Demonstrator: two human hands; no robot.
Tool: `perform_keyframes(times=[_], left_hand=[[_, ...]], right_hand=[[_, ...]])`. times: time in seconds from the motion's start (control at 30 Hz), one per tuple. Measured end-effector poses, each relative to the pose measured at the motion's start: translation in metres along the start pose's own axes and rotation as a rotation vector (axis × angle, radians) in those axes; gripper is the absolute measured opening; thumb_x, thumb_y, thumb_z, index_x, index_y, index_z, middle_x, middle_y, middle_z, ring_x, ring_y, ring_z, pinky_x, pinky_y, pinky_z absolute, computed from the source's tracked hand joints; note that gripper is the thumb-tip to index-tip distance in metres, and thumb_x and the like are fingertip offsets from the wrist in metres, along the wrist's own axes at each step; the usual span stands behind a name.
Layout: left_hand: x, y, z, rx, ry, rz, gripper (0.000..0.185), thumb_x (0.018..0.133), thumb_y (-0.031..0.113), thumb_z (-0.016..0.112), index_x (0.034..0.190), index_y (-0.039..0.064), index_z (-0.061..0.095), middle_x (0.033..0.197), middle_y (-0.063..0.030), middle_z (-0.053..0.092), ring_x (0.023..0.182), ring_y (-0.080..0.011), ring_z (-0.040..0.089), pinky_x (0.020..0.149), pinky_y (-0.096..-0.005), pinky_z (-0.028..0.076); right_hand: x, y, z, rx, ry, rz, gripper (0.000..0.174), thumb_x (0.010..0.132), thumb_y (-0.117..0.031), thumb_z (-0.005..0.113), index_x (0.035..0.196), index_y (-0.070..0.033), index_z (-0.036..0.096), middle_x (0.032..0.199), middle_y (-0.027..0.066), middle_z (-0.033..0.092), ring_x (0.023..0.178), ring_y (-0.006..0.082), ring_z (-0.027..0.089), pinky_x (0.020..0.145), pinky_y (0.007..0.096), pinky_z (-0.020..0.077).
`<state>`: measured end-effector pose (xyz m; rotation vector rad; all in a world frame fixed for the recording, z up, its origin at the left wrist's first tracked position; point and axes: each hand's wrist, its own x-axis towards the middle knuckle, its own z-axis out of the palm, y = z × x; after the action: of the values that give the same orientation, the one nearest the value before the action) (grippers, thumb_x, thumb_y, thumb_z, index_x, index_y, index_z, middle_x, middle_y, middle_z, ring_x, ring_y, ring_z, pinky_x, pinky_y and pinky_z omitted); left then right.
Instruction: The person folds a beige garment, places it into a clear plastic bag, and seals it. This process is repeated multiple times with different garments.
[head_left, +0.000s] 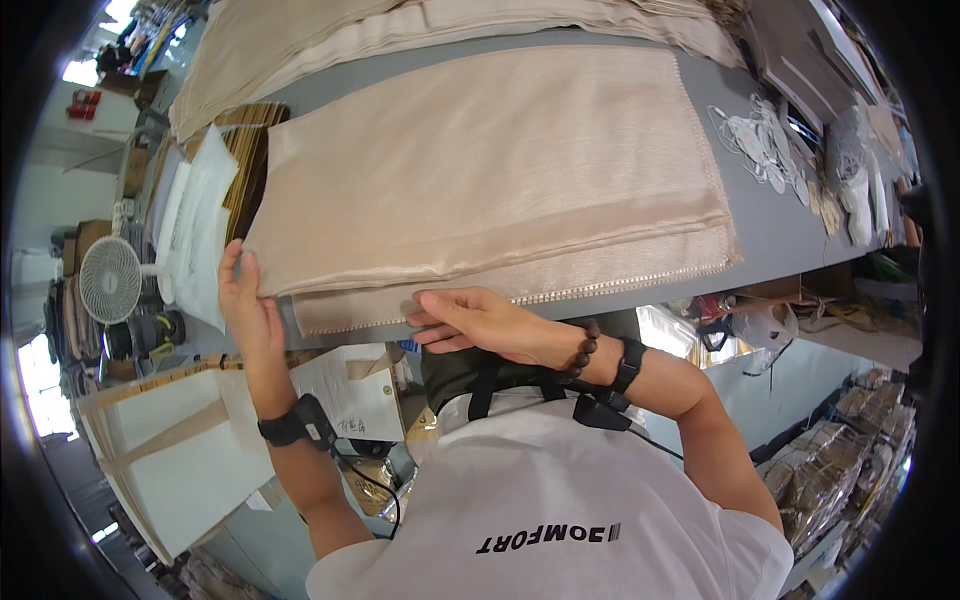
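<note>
A folded beige cloth (480, 165) with a slight sheen lies across the grey table in front of me. Its right side and near edge carry zigzag-like stitching, and the lower layer shows as a strip under the upper fold. At the cloth's near left corner, my left hand (255, 307) has the upper layer between thumb and fingers. My right hand (487, 322) is at the middle of the near edge, fingers bent and thumb against the cloth. Whether those right fingers pinch the edge is hidden.
More beige cloth (315, 60) is piled along the far side of the grey table (780, 232). Brown and white sheets (199, 202) lie at left, near a white fan (111, 279). Tangled white cords (757, 139) lie at right. White boards (187, 427) stand below the table.
</note>
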<state>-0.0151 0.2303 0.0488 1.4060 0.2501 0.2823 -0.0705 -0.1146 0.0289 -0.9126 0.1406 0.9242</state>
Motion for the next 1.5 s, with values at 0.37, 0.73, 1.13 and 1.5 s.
perform_keyframes(times=[0.37,0.73,1.13,1.5], left_hand=[[0.005,-0.014,-0.032,0.484,-0.153,-0.210,0.054,0.102,0.006,0.069,0.153,0.003,0.050,0.112,-0.0043,0.071,0.096,-0.0094,0.064,0.089,-0.0224,0.051],[0.024,0.017,0.006,1.163,-0.374,0.325,0.034,0.089,-0.004,0.074,0.122,0.005,0.076,0.103,-0.0073,0.070,0.094,-0.0204,0.066,0.083,-0.0316,0.051],[-0.022,-0.026,-0.043,1.163,-0.243,0.631,0.036,0.073,-0.018,0.056,0.091,0.005,0.077,0.106,-0.0114,0.068,0.104,-0.0308,0.065,0.089,-0.0369,0.052],[0.138,-0.044,0.038,0.835,-0.072,0.168,0.040,0.102,0.017,0.070,0.138,0.000,0.067,0.129,-0.0115,0.072,0.114,-0.0168,0.066,0.101,-0.0305,0.050]], right_hand=[[-0.152,-0.094,-0.178,0.334,0.744,-0.607,0.058,0.110,-0.049,0.050,0.149,-0.006,0.052,0.142,0.0148,0.063,0.127,0.0317,0.064,0.108,0.0514,0.0528],[-0.188,-0.157,-0.237,-1.553,0.784,-0.682,0.037,0.085,0.004,0.076,0.121,-0.007,0.077,0.098,0.0057,0.070,0.083,0.0225,0.067,0.073,0.0341,0.0542],[-0.225,-0.100,-0.221,-2.056,0.847,-0.724,0.031,0.065,0.010,0.066,0.088,-0.008,0.074,0.126,0.0094,0.068,0.113,0.0315,0.063,0.092,0.0413,0.0489],[-0.086,-0.215,-0.314,-1.600,1.224,-1.022,0.039,0.093,-0.034,0.079,0.122,-0.009,0.076,0.125,0.0159,0.072,0.106,0.0323,0.071,0.088,0.0378,0.0569]])
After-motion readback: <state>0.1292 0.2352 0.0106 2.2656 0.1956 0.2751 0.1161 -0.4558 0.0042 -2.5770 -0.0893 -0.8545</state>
